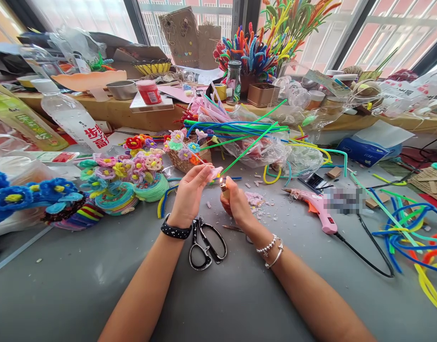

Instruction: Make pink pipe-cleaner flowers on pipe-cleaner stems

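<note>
Pinched between the fingers of my left hand (190, 192) is a small pink pipe-cleaner flower (214, 172), with a pale thin stem running up and to the left. My right hand (237, 202) grips a lighter (224, 191) upright, and a small flame (221, 180) burns at its top, close beside the flower's lower right edge. Black-handled scissors (207, 247) lie on the grey table below my hands, their blades partly hidden. Pink fluff trimmings (254, 198) are scattered just right of my right hand.
A pink glue gun (316, 209) with a black cord rests to the right. Loose pipe cleaners (403, 232) tangle at the far right. Flower-filled pots (116, 204) and a plastic bottle (74, 116) stand left. Bagged pipe cleaners (239, 135) lie behind my hands, before a cluttered wooden ledge (190, 111).
</note>
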Action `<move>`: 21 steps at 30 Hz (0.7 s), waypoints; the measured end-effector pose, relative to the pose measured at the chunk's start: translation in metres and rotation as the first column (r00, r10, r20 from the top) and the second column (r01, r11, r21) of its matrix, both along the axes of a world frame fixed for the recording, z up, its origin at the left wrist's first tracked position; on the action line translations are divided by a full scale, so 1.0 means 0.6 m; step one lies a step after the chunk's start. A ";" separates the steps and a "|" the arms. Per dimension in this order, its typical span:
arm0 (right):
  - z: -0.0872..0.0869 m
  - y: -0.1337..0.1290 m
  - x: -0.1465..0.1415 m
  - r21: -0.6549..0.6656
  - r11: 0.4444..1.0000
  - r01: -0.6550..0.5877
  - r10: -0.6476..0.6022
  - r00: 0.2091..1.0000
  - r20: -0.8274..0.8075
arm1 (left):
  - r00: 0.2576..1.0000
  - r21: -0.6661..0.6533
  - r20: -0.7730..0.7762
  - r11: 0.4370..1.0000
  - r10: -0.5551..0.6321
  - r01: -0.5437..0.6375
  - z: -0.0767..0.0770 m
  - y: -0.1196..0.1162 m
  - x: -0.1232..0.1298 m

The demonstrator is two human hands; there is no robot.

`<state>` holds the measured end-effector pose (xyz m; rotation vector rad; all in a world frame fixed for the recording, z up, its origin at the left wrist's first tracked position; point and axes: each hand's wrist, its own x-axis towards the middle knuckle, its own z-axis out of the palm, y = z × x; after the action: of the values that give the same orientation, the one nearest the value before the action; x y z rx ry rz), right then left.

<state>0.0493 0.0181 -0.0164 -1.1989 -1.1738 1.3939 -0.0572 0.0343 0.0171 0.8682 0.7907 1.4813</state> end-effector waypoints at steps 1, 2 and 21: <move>0.000 0.000 0.000 0.001 1.000 -0.001 0.001 1.000 0.000 | 1.000 0.000 0.003 1.000 -0.002 0.002 0.000 0.000 0.000; 0.000 -0.001 0.000 0.002 1.000 -0.001 0.001 1.000 0.001 | 1.000 0.001 0.006 1.000 -0.003 0.003 0.000 0.000 0.000; -0.003 0.001 0.000 0.017 1.000 0.002 -0.002 1.000 0.007 | 0.999 -0.009 0.028 1.000 -0.016 0.016 0.000 -0.002 0.000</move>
<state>0.0493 0.0188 -0.0184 -1.1937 -1.1871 1.3765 -0.0571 0.0333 0.0170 0.8437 0.7681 1.4713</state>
